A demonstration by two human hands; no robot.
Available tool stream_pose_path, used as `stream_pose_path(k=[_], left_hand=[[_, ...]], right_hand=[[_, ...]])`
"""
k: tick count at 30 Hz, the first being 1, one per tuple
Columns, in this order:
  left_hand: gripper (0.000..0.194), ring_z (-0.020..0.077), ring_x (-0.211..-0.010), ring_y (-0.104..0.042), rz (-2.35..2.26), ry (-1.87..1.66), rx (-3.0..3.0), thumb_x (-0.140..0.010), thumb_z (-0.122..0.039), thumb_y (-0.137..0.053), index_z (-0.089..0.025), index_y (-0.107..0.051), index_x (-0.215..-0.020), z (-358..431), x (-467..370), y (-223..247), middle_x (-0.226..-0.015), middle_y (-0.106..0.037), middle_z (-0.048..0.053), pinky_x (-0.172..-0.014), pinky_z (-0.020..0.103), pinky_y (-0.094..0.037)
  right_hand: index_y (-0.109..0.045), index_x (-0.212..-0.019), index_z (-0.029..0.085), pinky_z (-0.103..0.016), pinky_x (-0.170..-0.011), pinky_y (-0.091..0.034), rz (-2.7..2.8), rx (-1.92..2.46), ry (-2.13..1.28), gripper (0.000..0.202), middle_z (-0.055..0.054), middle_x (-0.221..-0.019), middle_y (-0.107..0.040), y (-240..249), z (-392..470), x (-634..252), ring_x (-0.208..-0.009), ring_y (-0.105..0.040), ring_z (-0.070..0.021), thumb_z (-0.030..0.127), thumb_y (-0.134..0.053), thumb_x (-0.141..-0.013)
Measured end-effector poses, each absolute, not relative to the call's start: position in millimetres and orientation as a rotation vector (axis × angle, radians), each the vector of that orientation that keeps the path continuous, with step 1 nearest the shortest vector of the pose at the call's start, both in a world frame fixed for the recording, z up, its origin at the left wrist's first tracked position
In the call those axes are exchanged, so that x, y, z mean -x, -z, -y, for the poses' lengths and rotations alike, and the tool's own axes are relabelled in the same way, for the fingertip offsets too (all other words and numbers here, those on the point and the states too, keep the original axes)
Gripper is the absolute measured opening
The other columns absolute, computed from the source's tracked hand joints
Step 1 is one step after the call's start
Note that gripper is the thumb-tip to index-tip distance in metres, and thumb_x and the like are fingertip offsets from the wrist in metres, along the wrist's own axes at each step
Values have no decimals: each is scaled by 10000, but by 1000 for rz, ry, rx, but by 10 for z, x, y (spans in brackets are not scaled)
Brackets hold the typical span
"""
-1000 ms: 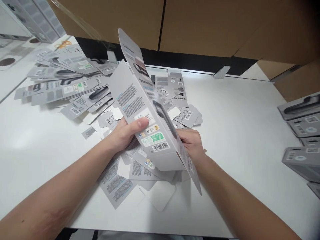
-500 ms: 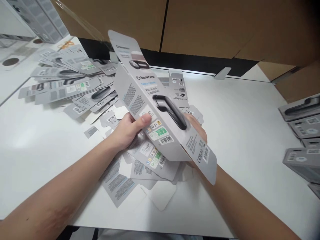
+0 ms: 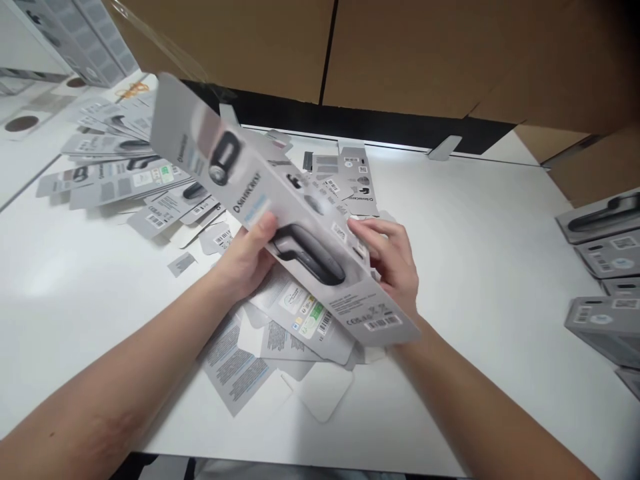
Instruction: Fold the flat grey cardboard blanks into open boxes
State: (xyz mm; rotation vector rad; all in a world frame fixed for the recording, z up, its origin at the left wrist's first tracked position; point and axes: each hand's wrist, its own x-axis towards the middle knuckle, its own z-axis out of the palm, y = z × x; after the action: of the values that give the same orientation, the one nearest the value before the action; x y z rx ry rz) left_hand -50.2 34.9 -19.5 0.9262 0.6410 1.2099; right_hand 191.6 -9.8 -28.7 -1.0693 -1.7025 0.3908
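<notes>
A grey printed fabric shaver box (image 3: 310,250) is held up tilted between my two hands, its end flaps sticking out at the upper left and lower right. My left hand (image 3: 247,260) grips its near long edge, thumb on the front face and fingers hidden behind. On the far side panel rest the fingertips of my right hand (image 3: 393,260), bent around that edge. Below lie several flat grey cartons (image 3: 295,313), overlapping on the white table (image 3: 410,413).
A fanned pile of flat cartons (image 3: 120,177) spreads at the left. Several boxes (image 3: 607,327) stand at the right edge. Large brown cardboard boxes (image 3: 400,60) line the back. Orange rubber bands (image 3: 133,90) lie at the far left, by tall stacked boxes (image 3: 85,40).
The box has turned in my hands, so its barcode side is out of sight and the opposite side panel shows. My right hand's fingers have come into view on that panel.
</notes>
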Motion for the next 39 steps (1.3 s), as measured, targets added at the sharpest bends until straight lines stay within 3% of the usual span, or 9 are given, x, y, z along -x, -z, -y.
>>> stream_pose_path(k=[3,6,11,16,21,25,27,34,39], left_hand=[[877,507,-1601,-675,-583,-1225,-877,-929,-966,-814,-278,-804,-1473,-368,530,174,-1395,-876,129,-1268,664,-624],[983,518,-1585,-686,-588,-1189,-877,-860,-1007,-842,-251,-797,-1487,-374,559,202,-1393,-879,149,-1256,667,-632],[859,477,-1513,-750,-649,-1138,-847,-837,-720,-1060,-253,-767,-1495,-381,550,208,-1388,-882,142,-1228,612,-655],[725,495,-1557,-715,-684,-1144,-736,-963,-709,-954,-264,-761,-1501,-401,482,148,-1399,-886,113,-1278,621,-614],[607,413,-1527,-748,-711,-1237,-577,-1069,-684,-837,-241,-775,-1478,-400,475,-2,-1352,-902,89,-1341,548,-572],[510,393,-1582,-692,-691,-1243,-546,-1123,-668,-750,-240,-818,-1391,-414,508,-129,-1345,-911,51,-1350,506,-551],[520,408,-1594,-677,-682,-1240,-602,-1095,-705,-756,-274,-824,-1379,-423,520,-113,-1353,-913,26,-1330,515,-567],[664,473,-1543,-713,-728,-1173,-696,-998,-840,-799,-251,-799,-1306,-426,512,11,-1265,-916,84,-1287,602,-604],[735,494,-1554,-692,-754,-1170,-716,-985,-885,-788,-226,-796,-1311,-412,504,6,-1286,-907,100,-1301,611,-593]], right_hand=[[-741,-1623,382,-371,-692,-682,1658,1122,-638,574,-119,-1493,-735,298,91,-1922,-1041,-800,-272,497,-857,-1073],[-781,-1501,353,-347,-668,-656,1581,1172,-876,496,-82,-1245,-817,309,87,-1930,-907,-783,-243,552,-871,-1056],[-707,-1510,352,-340,-603,-620,1357,1129,-950,597,9,-904,-738,291,59,-1879,-719,-687,-208,627,-917,-1024],[-785,-1343,334,-315,-463,-474,1333,1194,-685,335,0,-948,-692,241,63,-1850,-614,-554,-155,515,-894,-1083],[-774,-1439,323,-321,-514,-570,1531,1038,-715,342,-17,-983,-740,297,123,-1896,-653,-657,-167,530,-773,-1167],[-759,-1499,287,-310,-530,-608,1665,912,-763,390,-48,-1015,-816,330,128,-1918,-697,-742,-190,508,-751,-1178],[-789,-1445,289,-306,-546,-618,1695,922,-729,326,-40,-996,-828,324,122,-1910,-685,-735,-182,457,-776,-1166],[-859,-1272,303,-304,-598,-600,1753,865,-663,138,-5,-966,-837,312,91,-1910,-620,-652,-138,336,-785,-1160],[-869,-1175,285,-302,-574,-552,1777,839,-693,149,2,-910,-805,321,62,-1926,-594,-599,-133,421,-883,-1116]])
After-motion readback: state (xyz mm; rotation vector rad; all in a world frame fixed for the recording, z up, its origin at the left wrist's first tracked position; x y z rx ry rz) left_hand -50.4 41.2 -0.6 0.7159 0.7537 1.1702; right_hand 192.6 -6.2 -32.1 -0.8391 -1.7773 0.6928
